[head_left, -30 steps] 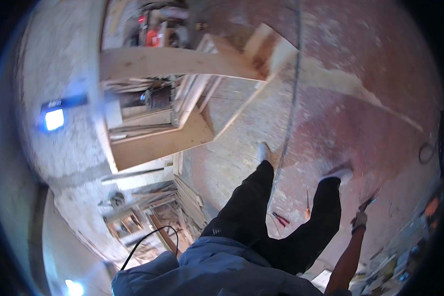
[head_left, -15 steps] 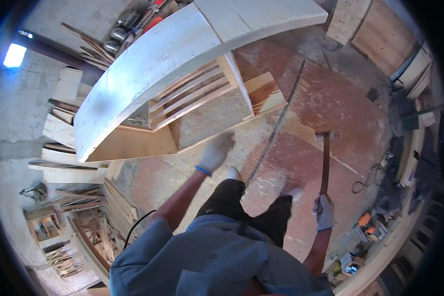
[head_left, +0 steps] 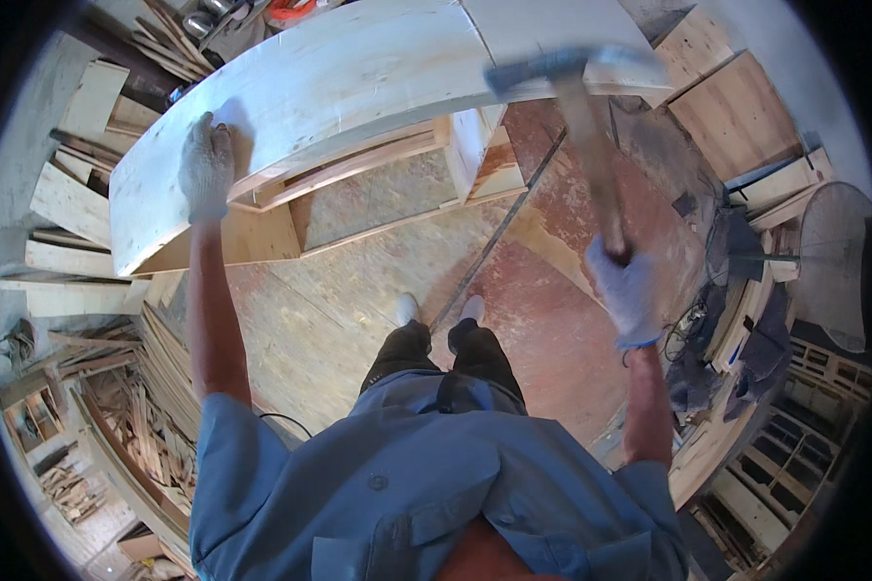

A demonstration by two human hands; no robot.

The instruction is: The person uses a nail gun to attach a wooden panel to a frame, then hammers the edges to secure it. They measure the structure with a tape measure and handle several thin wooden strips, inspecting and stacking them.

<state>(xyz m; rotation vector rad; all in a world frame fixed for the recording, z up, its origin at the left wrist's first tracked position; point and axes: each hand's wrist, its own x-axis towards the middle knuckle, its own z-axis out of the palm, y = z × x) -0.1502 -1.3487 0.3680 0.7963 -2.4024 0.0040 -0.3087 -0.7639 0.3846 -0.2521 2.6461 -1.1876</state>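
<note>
Logging one-o'clock hammer (head_left: 585, 121), I judged: head-heavy, best held low; right fingers (head_left: 599, 254) wrapped it, left fingers (head_left: 204, 134) on panel (head_left: 358, 77), grip unclear.

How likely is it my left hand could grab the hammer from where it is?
Probably not without moving across: the left hand appears to rest on the left part of the curved wooden panel, while the hammer is farther right, gripped by the right hand.
</note>
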